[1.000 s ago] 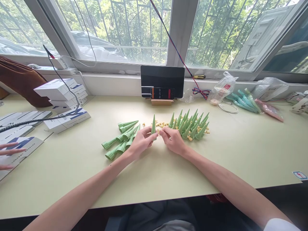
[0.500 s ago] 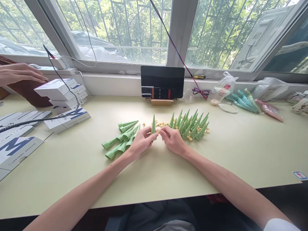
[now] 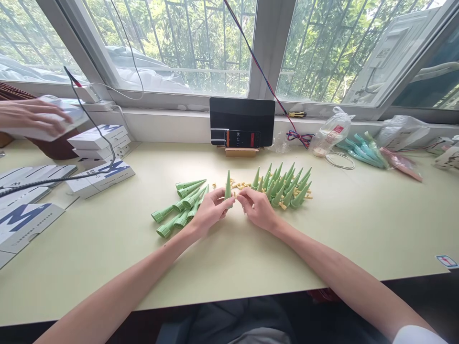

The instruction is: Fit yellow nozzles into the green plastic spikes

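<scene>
My left hand pinches a green plastic cone and holds it upright, point up, just above the table. My right hand is closed beside its base, fingertips pinched on a small yellow piece that touches the cone. To the left lies a pile of green cones on their sides. To the right several green cones stand upright, with small yellow pieces scattered among and before them.
A tablet and phone lean on a stand at the window sill. White boxes and flat cartons lie at the left, where another person's hand lifts a white box. Bags of teal parts sit at the right.
My hands and the cone have barely moved. The other person's hand went from the flat cartons up to the box stack and now lifts its top box away to the left.
</scene>
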